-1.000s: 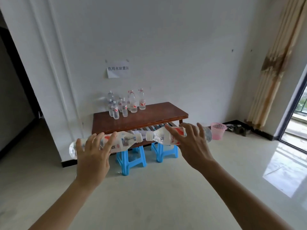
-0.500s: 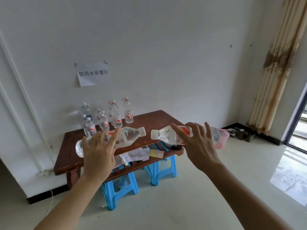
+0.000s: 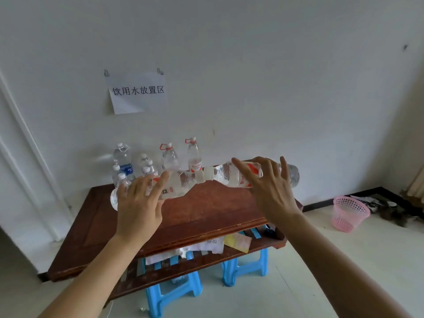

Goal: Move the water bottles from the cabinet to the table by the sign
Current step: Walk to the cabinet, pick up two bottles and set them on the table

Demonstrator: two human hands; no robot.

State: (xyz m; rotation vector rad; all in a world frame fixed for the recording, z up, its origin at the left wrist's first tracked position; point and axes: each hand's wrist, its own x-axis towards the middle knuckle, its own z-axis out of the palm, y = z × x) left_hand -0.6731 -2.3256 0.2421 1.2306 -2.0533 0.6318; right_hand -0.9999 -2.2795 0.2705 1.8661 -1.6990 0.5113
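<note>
so the left hand (image 3: 137,206) grips one bottle (image 3: 176,185) from above, fingers curled over its barrel, the bottle lying sideways with its cap pointing right. the right hand (image 3: 270,191) grips a second bottle (image 3: 231,177) the same way, cap pointing left, so the two caps almost meet in the middle; whether they touch is hard to tell. both bottles are held in the air over the table (image 3: 206,210), not resting on it. each palm hides the middle of its bottle, and the left bottle's base pokes out pale and blurred past the fingers.

behind them, at the back of the table against the wall, stands a cluster of upright bottles (image 3: 171,157). about eight show, though the small ones overlap and the held bottles cover their lower parts, so the count is unsure. two of them have red rings at the neck.

one paper sign (image 3: 137,91) hangs on the wall above the cluster. under the tabletop a shelf holds papers (image 3: 206,245), partly hidden by the front edge. two blue stools (image 3: 245,269) sit below, partly hidden by the shelf. one pink basket (image 3: 350,213) stands on the floor to the right, with dark items behind it too blurred to name.
</note>
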